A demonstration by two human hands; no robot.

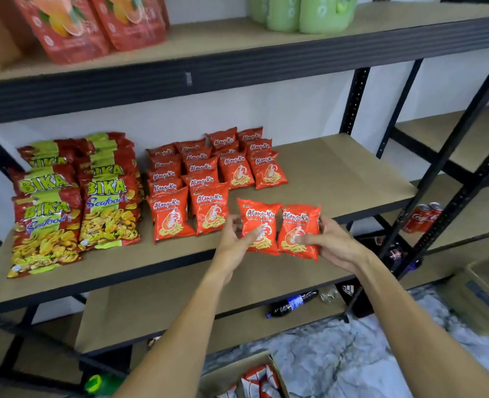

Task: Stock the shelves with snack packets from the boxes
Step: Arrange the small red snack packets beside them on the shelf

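Left hand (234, 239) pinched first packet (259, 225), thumb across its front. Right hand (335, 242) pinched second packet (299, 231) likewise. Packets were upright and touching at the shelf (338, 173) front edge, right of the rows (209, 179).

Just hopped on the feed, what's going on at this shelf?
A person is stocking the brown board middle shelf. The left-hand grip holds one small orange-red prawn snack packet and the right-hand grip holds a second orange-red packet, side by side at the shelf's front, just right of the rows of matching packets already placed. Large red-and-green Bika seafood chip bags sit stacked at the left. An open cardboard box with more packets is on the floor below.
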